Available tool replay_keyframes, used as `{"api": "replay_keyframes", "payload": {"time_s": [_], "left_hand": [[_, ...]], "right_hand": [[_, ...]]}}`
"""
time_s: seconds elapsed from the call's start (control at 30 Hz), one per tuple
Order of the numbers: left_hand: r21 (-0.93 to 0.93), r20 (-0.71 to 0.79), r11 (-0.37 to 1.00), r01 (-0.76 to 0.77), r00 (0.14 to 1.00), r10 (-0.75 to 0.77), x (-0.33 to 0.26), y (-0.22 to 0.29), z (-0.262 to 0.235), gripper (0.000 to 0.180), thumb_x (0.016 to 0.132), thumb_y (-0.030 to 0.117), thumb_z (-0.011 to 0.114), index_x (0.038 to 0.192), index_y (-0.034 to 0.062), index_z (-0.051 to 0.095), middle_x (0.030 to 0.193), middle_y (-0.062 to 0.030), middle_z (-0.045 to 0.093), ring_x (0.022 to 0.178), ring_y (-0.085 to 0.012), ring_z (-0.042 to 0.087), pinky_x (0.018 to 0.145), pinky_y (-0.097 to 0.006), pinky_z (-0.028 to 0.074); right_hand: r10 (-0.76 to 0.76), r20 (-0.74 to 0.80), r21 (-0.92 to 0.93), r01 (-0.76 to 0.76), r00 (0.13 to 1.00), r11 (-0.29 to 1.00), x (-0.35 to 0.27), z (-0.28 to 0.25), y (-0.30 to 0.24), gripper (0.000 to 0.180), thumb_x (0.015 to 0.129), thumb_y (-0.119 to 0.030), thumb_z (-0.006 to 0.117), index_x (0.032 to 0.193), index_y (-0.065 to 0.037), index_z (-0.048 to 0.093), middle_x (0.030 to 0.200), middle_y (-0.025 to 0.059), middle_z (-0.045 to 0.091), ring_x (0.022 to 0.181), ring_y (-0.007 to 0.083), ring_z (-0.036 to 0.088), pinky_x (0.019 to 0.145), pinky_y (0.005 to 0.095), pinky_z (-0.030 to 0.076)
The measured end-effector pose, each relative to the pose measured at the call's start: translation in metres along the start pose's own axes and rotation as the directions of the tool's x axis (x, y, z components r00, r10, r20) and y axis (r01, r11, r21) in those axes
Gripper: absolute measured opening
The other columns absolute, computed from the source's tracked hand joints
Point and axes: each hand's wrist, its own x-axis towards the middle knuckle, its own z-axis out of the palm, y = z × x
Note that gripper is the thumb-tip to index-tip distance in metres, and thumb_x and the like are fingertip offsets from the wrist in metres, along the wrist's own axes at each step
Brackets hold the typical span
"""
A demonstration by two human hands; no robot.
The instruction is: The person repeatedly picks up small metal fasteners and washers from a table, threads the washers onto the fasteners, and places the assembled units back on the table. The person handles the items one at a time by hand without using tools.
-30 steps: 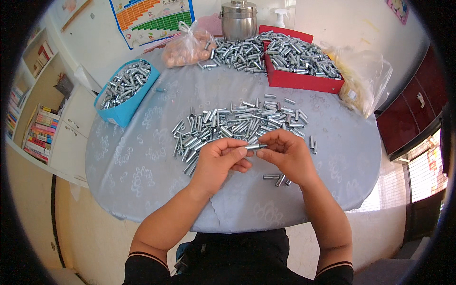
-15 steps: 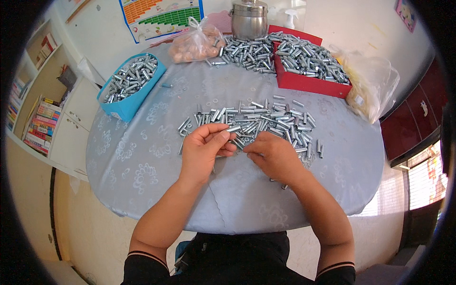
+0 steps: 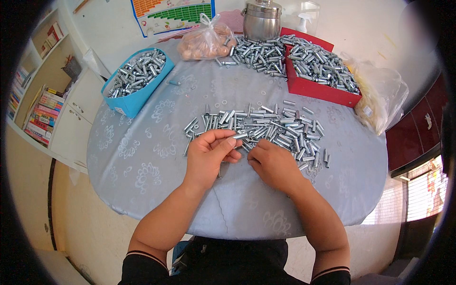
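Note:
My left hand (image 3: 210, 154) pinches a silvery expansion bolt (image 3: 241, 136) between thumb and fingertips, its end pointing right over the pile. Just to the right, my right hand (image 3: 275, 166) is closed with the knuckles up, at the near edge of the pile. Its fingertips point down, and whatever they hold is hidden beneath them. In front of both hands spreads a loose pile of metal sleeves and bolts (image 3: 285, 128). Several flat washers (image 3: 260, 103) lie around its edges, and a bolt (image 3: 220, 174) lies partly hidden beside my left wrist.
A blue box (image 3: 137, 102) full of bolts stands at the left. At the back are a red box (image 3: 323, 93) heaped with bolts, another bolt heap (image 3: 259, 54), a tied bag of round brown things (image 3: 204, 45), a steel pot (image 3: 262, 21) and a clear plastic bag (image 3: 382, 99).
The whole view has shifted slightly, so the table's things sit farther right and lower. My right hand has come a little nearer my left; the left keeps its pinch on the bolt.

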Motion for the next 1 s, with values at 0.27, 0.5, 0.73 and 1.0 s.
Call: {"api": "replay_keyframes", "payload": {"time_s": [0.27, 0.5, 0.73, 1.0], "left_hand": [[0.005, -0.012, 1.000, -0.005, 1.000, 0.005, 0.001, -0.004, 0.005, 0.020, 0.090, 0.007, 0.061, 0.108, -0.0022, 0.063, 0.093, -0.0142, 0.070, 0.069, -0.0160, 0.067, 0.060, -0.028, 0.057], [0.040, -0.003, 0.999, 0.003, 1.000, -0.003, 0.000, -0.003, 0.005, 0.019, 0.091, 0.007, 0.061, 0.108, -0.0014, 0.063, 0.094, -0.0140, 0.070, 0.069, -0.0154, 0.067, 0.060, -0.027, 0.056], [0.040, 0.054, 0.999, 0.011, 0.998, -0.013, -0.003, -0.006, 0.010, 0.019, 0.091, 0.007, 0.061, 0.109, -0.0005, 0.063, 0.093, -0.0115, 0.070, 0.069, -0.0146, 0.067, 0.061, -0.027, 0.056], [0.036, 0.075, 0.999, 0.009, 0.997, -0.012, -0.005, -0.007, 0.011, 0.019, 0.091, 0.007, 0.061, 0.109, -0.0001, 0.063, 0.093, -0.0108, 0.070, 0.070, -0.0142, 0.067, 0.061, -0.026, 0.057]], "right_hand": [[0.015, 0.047, -0.036, -0.013, 0.999, 0.999, -0.005, -0.002, -0.001, 0.008, 0.082, -0.008, 0.056, 0.089, -0.004, 0.056, 0.091, 0.0139, 0.054, 0.080, 0.0321, 0.063, 0.068, 0.0426, 0.052], [0.137, -0.071, 0.479, -0.087, 0.988, 0.874, -0.013, -0.023, 0.007, 0.009, 0.091, -0.008, 0.057, 0.098, -0.001, 0.057, 0.086, 0.0115, 0.059, 0.071, 0.0221, 0.060, 0.063, 0.0338, 0.048], [0.407, -0.075, 0.851, -0.155, 0.910, 0.502, -0.007, -0.009, 0.003, 0.006, 0.096, -0.007, 0.054, 0.098, -0.002, 0.054, 0.073, 0.0005, 0.052, 0.065, 0.0074, 0.048, 0.058, 0.0231, 0.042], [0.393, -0.124, 0.831, -0.122, 0.911, 0.543, -0.006, -0.005, 0.003, 0.006, 0.095, -0.007, 0.056, 0.097, -0.001, 0.054, 0.073, 0.0003, 0.052, 0.064, 0.0071, 0.048, 0.057, 0.0226, 0.042]]}}
